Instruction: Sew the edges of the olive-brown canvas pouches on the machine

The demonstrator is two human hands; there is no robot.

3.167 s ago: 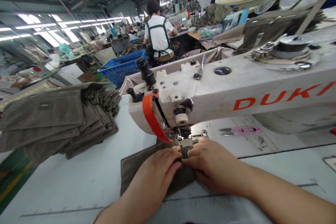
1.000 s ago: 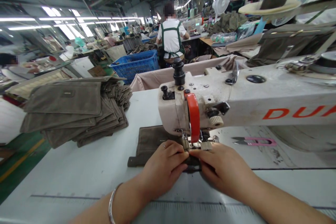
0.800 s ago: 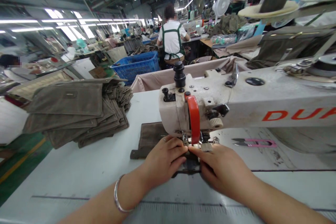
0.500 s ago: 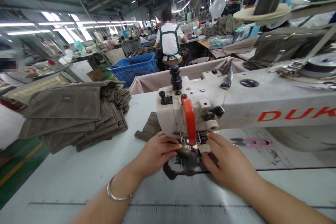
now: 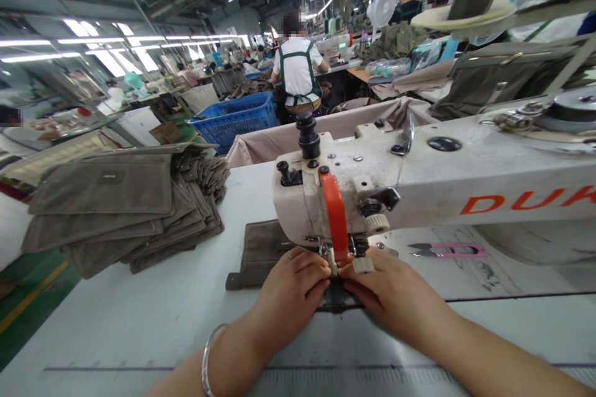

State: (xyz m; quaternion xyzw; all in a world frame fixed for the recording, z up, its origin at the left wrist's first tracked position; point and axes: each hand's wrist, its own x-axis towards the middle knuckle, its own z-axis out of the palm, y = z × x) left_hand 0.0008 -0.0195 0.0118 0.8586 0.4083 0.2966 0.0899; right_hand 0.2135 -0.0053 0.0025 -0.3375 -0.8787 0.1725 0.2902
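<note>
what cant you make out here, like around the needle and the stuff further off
Head view only:
Needle point: hidden by the orange guard and left hand.
Brown fabric piece: middle covered by both hands, with the right hand.
Tag on the stacked panels: too small to read.
Co-worker's hands: hidden by their back.

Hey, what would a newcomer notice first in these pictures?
The big white sewing machine with orange lettering fills the right side, its orange guard right above the hands. The left hand and right hand hold a brown fabric piece under the machine's head, and a stack of similar pieces lies to the left.
</note>
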